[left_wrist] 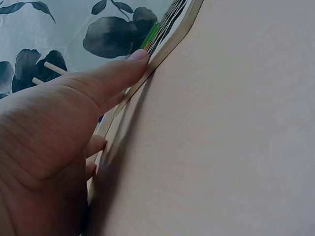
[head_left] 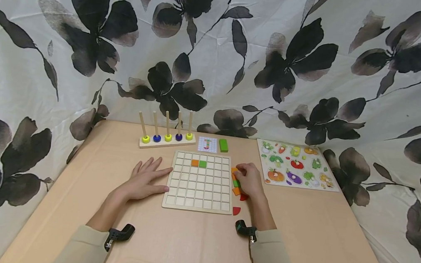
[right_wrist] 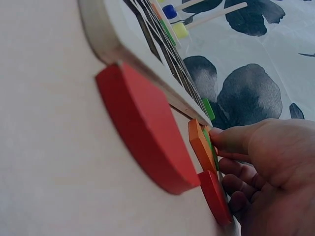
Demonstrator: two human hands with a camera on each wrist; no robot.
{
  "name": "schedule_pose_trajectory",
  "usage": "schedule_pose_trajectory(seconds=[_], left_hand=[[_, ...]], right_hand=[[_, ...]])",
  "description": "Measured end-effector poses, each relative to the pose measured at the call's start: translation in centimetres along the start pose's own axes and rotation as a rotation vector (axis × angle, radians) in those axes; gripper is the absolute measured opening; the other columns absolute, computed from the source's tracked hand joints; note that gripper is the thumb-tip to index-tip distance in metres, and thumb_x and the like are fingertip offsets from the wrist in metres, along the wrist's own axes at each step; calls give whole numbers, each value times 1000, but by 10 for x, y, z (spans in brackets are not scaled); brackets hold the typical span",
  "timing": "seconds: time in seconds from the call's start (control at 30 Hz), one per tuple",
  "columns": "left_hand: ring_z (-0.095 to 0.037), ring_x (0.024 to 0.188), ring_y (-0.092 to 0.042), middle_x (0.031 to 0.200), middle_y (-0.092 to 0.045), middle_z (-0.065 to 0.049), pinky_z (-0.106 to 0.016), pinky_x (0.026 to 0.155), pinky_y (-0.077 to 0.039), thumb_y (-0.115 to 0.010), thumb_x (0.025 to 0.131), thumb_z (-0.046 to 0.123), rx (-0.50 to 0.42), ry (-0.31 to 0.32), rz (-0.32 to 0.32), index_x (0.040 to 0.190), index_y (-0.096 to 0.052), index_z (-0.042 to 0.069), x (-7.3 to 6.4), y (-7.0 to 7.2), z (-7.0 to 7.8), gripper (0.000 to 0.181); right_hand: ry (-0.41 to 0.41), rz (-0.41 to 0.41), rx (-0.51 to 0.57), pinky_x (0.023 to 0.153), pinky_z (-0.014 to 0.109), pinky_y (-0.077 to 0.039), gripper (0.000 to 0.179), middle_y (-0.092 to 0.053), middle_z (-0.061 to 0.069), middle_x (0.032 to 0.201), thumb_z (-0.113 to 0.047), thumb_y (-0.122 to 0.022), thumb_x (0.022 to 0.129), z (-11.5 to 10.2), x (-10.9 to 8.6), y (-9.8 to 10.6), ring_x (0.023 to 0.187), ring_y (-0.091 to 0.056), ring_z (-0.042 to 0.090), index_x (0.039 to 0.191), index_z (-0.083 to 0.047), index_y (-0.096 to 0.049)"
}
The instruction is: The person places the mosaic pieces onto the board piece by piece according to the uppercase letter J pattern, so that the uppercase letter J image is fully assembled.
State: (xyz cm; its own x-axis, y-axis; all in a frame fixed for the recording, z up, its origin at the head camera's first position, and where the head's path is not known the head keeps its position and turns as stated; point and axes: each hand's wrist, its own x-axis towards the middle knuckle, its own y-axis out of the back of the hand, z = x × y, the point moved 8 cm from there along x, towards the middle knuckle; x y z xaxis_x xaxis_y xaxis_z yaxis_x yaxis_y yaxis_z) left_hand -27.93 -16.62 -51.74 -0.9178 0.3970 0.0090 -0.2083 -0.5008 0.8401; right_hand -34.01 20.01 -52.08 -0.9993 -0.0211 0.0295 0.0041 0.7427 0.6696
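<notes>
A pale wooden grid board (head_left: 199,189) lies in front of me, with an orange square (head_left: 195,162) and a green square (head_left: 202,164) in its second row. My left hand (head_left: 146,182) rests on the table with fingers spread; its index fingertip and thumb touch the board's left edge. At the right edge, my right hand (head_left: 249,179) has its thumb and fingers curled at an orange block (head_left: 234,170), pinching it. Beside these fingers lie a green block (head_left: 236,184), another orange block (head_left: 237,191) and a red piece (head_left: 243,197). A curved red piece (right_wrist: 147,130) is nearer me.
Behind the board stand a peg rack (head_left: 167,142) with yellow and blue rings, a small pattern card (head_left: 207,144) and a green block (head_left: 223,145). A vegetable picture board (head_left: 303,183) lies at the back right. Floral cloth (head_left: 223,66) hangs behind the table (head_left: 317,241).
</notes>
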Motion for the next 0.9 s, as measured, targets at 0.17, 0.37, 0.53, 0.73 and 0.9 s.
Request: schedule_pose_trajectory(seconds=[0.17, 0.37, 0.53, 0.73, 0.9], left_hand=[[-50, 159, -5, 173, -18, -22, -72, 122, 6, -70, 94, 56, -7, 6, -7, 156, -51, 26, 1, 1, 0, 71], [-50, 160, -4, 173, -18, -22, -72, 122, 6, -70, 95, 55, -4, 9, -12, 155, -51, 26, 2, 1, 1, 70], [-50, 159, -6, 172, -19, -23, -72, 122, 5, -71, 95, 54, 5, 2, 0, 155, -51, 26, 1, 1, 1, 70], [-52, 159, -6, 172, -19, -24, -73, 121, 5, -71, 95, 53, -3, 2, 5, 155, -52, 25, 0, 2, 2, 69], [-53, 158, -7, 171, -20, -25, -74, 121, 4, -70, 95, 53, -13, -1, 4, 155, -53, 25, 0, 2, 4, 68]], right_hand=[[-14, 8, 12, 82, 35, -46, 26, -57, 12, 111, -18, -69, 101, 0, 0, 0, 99, -53, 27, 125, -6, -70], [-16, 24, 50, 83, 34, -47, 22, -60, 11, 110, -15, -71, 100, -1, 1, 2, 97, -54, 27, 121, -8, -66], [-3, 58, 103, 77, 30, -49, 14, -62, 11, 103, -10, -70, 100, -2, -1, 4, 91, -56, 27, 113, -9, -66], [-2, 92, 139, 77, 30, -50, 9, -64, 9, 101, -12, -69, 101, -3, -2, 8, 92, -57, 26, 110, -11, -70], [-1, 123, 171, 82, 33, -50, 10, -65, 7, 102, -13, -68, 102, -4, -3, 12, 95, -57, 26, 111, -12, -72]])
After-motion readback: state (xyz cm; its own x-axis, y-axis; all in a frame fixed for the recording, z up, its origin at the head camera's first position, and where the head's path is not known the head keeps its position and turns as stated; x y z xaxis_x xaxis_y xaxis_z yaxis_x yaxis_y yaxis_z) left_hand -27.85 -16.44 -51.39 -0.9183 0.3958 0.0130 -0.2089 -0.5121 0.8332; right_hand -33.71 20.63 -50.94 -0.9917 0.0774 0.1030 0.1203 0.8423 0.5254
